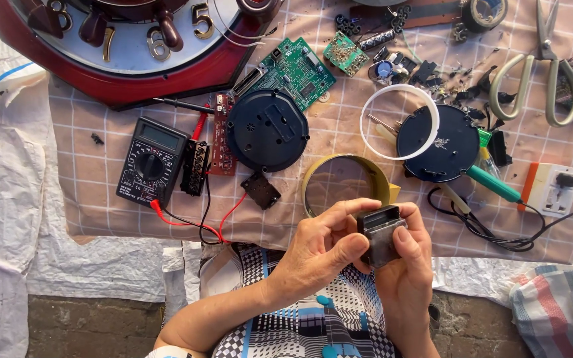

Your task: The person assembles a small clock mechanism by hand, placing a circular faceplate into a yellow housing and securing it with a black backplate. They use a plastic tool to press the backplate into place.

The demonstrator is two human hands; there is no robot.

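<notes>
Black plastic box (381,233), small and squarish, held low in the centre of the view between both hands, above a patterned garment. Left hand (323,246): thumb and forefinger pinching the box's near side and top edge. Right hand (407,262): fingers curled around the box's far side, thumb pressed on its face. Just beyond the hands, on a checked cloth (101,199): yellow ring (313,174), black round disc (267,130), black multimeter (152,162) with red lead, green circuit board (293,69), white ring (399,122), scissors (544,69), red-framed clock (127,53).
</notes>
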